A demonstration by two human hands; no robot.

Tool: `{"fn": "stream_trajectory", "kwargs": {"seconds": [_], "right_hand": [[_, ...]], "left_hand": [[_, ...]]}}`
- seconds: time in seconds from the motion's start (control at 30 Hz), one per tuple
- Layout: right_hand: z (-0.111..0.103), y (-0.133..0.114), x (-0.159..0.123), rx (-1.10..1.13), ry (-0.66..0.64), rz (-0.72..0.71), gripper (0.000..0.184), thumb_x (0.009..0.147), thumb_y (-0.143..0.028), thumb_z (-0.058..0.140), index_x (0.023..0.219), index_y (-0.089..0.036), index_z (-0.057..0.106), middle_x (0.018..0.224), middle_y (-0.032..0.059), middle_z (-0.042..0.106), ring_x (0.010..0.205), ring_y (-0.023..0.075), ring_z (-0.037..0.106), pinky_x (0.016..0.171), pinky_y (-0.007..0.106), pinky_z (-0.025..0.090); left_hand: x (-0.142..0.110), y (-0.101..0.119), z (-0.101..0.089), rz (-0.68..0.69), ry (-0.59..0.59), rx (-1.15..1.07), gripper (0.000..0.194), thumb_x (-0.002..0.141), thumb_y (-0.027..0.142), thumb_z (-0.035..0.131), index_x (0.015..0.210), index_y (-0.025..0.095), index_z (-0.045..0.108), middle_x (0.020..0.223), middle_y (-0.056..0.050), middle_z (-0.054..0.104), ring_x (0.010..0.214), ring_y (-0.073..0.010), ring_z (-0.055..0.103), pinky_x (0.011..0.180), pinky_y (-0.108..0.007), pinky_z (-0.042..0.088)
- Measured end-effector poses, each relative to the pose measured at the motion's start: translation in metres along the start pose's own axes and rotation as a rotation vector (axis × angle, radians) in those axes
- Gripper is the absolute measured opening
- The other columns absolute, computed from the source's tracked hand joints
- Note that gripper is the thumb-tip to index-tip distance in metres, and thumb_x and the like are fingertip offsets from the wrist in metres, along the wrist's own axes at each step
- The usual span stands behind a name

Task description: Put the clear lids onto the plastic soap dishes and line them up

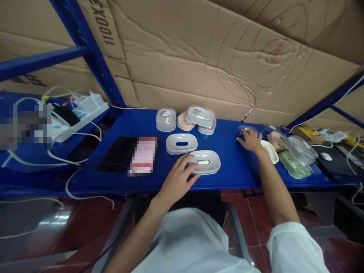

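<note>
My left hand (178, 177) rests on the near left side of a grey oval soap dish (205, 162) at the front of the blue shelf (227, 172), fingers curled round its rim. Behind it lies a second grey dish (181, 143). My right hand (250, 139) reaches farther back and lies spread on a clear plastic lid (244, 131). At the back stand a lidded grey dish (165, 119), a pink one (184, 122) and a stack of lidded dishes (202, 118).
To the right lie a cream dish (271, 151), a green dish (294, 165) and clear lids (300, 148). A dark tablet (116, 154) lies at left, with a power strip (85, 108) and white cables beyond. Cardboard backs the shelf; blue uprights frame it.
</note>
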State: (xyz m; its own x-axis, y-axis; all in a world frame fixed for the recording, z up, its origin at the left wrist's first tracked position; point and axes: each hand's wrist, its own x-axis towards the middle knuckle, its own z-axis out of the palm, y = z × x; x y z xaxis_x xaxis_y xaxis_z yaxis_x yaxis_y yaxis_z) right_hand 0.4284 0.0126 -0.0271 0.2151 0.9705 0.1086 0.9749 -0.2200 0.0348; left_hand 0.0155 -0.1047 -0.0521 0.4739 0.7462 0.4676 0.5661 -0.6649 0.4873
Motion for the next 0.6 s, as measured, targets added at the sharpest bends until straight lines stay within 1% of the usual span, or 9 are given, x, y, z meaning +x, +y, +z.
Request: {"fn": "stream_trajectory", "kwargs": {"seconds": [0.1,0.17,0.2,0.27,0.33,0.37,0.43,0.53,0.6], "right_hand": [[0.003,-0.015,-0.050,0.072,0.090,-0.249,0.077,0.098,-0.070,0.056,0.164,-0.033,0.044,0.166,0.0157,0.045,0.154,0.0437,0.038,0.124,0.077,0.019],[0.004,-0.019,-0.077,0.178,0.098,-0.333,0.079,0.095,-0.074,0.060,0.164,-0.038,0.044,0.168,0.0122,0.044,0.157,0.0433,0.036,0.124,0.079,0.021],[0.004,-0.021,-0.086,0.244,0.089,-0.345,0.079,0.095,-0.075,0.061,0.163,-0.038,0.046,0.167,0.0122,0.045,0.156,0.0425,0.039,0.124,0.077,0.026],[0.003,-0.025,-0.100,0.378,0.104,-0.329,0.077,0.094,-0.074,0.062,0.158,-0.033,0.054,0.160,0.0143,0.052,0.150,0.0395,0.049,0.123,0.068,0.037],[0.002,-0.035,-0.112,0.495,0.187,-0.267,0.073,0.094,-0.074,0.064,0.152,-0.029,0.061,0.152,0.0158,0.058,0.141,0.0365,0.059,0.120,0.059,0.046],[0.001,-0.042,-0.119,0.546,0.234,-0.234,0.071,0.094,-0.073,0.065,0.149,-0.029,0.064,0.149,0.0156,0.060,0.137,0.0356,0.062,0.119,0.057,0.049],[0.000,-0.063,-0.137,0.633,0.285,-0.227,0.066,0.095,-0.070,0.066,0.148,-0.031,0.064,0.148,0.0140,0.060,0.136,0.0347,0.063,0.117,0.056,0.053],[-0.003,-0.098,-0.166,0.688,0.256,-0.355,0.067,0.095,-0.063,0.070,0.155,-0.038,0.056,0.159,0.0108,0.052,0.145,0.0356,0.056,0.119,0.057,0.052],[-0.004,-0.117,-0.180,0.680,0.229,-0.432,0.070,0.096,-0.061,0.071,0.160,-0.043,0.049,0.165,0.0085,0.045,0.149,0.0371,0.051,0.122,0.060,0.049]], "left_hand": [[-0.002,-0.001,-0.001,-0.048,0.005,-0.085,0.022,0.100,0.023,0.071,0.121,0.025,0.071,0.150,-0.010,0.060,0.147,-0.0300,0.052,0.121,-0.051,0.051],[-0.001,0.000,-0.002,-0.058,0.001,-0.109,0.023,0.099,0.022,0.071,0.122,0.025,0.071,0.149,-0.010,0.060,0.147,-0.0299,0.052,0.122,-0.051,0.050],[-0.001,0.000,-0.002,-0.056,0.001,-0.114,0.025,0.099,0.021,0.071,0.123,0.025,0.070,0.148,-0.010,0.060,0.147,-0.0298,0.053,0.122,-0.052,0.050],[-0.001,0.000,-0.002,-0.049,0.001,-0.125,0.028,0.099,0.021,0.071,0.126,0.025,0.068,0.149,-0.009,0.060,0.147,-0.0296,0.052,0.123,-0.051,0.049],[-0.002,-0.001,-0.002,-0.053,0.001,-0.143,0.034,0.099,0.020,0.071,0.132,0.027,0.065,0.149,-0.009,0.060,0.147,-0.0287,0.052,0.123,-0.050,0.049],[-0.003,-0.001,-0.002,-0.064,-0.001,-0.153,0.039,0.099,0.020,0.071,0.136,0.028,0.063,0.150,-0.008,0.059,0.148,-0.0282,0.052,0.124,-0.049,0.048],[-0.004,-0.001,-0.002,-0.105,-0.003,-0.176,0.053,0.098,0.021,0.072,0.147,0.031,0.055,0.155,-0.009,0.055,0.149,-0.0282,0.051,0.125,-0.048,0.047],[-0.005,0.000,-0.002,-0.170,-0.017,-0.215,0.075,0.095,0.024,0.077,0.160,0.034,0.041,0.165,-0.011,0.044,0.154,-0.0299,0.047,0.126,-0.048,0.045],[-0.005,0.000,-0.003,-0.177,-0.028,-0.240,0.082,0.095,0.025,0.078,0.164,0.036,0.035,0.168,-0.011,0.041,0.156,-0.0302,0.045,0.127,-0.048,0.044]]}}
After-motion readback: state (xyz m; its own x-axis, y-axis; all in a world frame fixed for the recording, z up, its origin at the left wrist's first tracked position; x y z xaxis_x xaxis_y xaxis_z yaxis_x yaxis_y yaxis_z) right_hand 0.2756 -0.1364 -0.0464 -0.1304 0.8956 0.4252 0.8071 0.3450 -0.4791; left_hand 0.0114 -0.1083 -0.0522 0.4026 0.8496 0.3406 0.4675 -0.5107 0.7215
